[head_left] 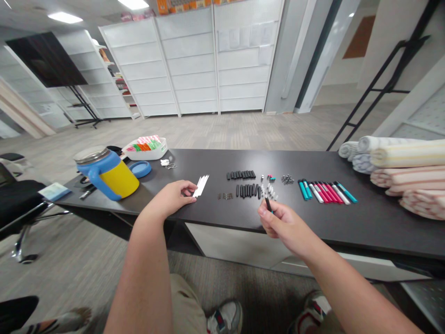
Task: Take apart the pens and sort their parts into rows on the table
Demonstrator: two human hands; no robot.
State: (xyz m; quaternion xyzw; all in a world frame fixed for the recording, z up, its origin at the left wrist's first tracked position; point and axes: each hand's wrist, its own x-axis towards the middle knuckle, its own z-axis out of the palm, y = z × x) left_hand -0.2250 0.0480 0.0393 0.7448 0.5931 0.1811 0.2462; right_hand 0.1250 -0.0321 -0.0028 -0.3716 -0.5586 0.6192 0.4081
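Note:
My left hand (170,199) lies at the near side of the black table (313,222), its fingertips touching the near end of a fan of thin white strips (201,185). I cannot tell whether it pinches them. My right hand (285,225) is raised just above the table edge and pinches a small black pen part (268,204) between thumb and fingers. Nearest that hand are small white pen parts (269,191). Beyond lie two rows of black tubes (243,183), dark metal bits (226,196), grey bits (287,179) and a row of teal, pink and white pens (327,191).
A blue and yellow jug (107,174), a round blue lid (140,169) and a white tray of colored packets (145,149) stand at the table's left. Rolled striped fabrics (392,162) are piled at the right end. A black office chair (21,204) stands to the left.

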